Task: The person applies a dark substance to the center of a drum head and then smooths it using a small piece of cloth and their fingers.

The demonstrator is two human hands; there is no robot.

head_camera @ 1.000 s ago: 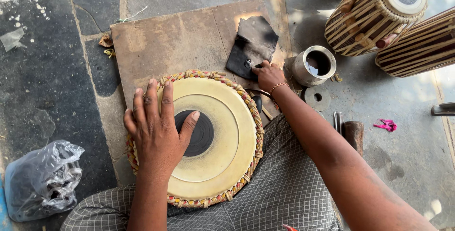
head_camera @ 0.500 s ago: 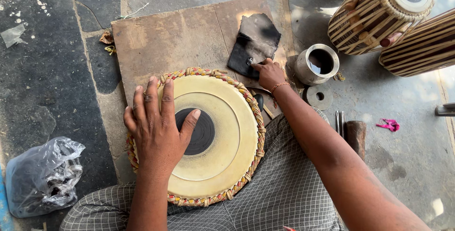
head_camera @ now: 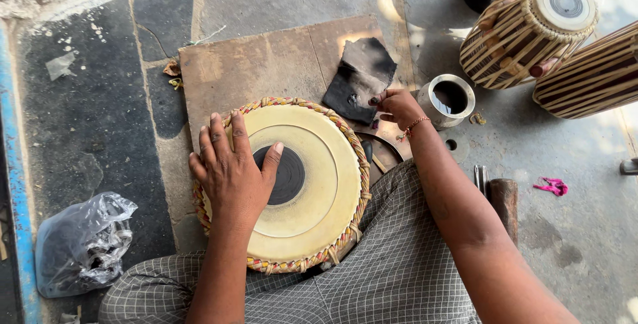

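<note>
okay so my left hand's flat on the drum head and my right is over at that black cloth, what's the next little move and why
Probably pinch the black cloth and bring it to the dark centre patch of the drum head. The right hand has its fingers at the cloth's edge, while the left hand lies flat on the skin, steadying the drum.

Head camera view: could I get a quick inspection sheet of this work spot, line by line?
Surface: stone floor with a brown board laid on it.
Job's things: round drum head with black centre, resting on the person's lap; dark rag; metal cup.
Clutter: plastic bag, pink scrap, wooden-handled tool.
Hands: left hand flat on the drum head; right hand at the rag's edge, fingers curled.
Cables: nothing seen.
Surroundings: two laced drums at upper right.
</note>
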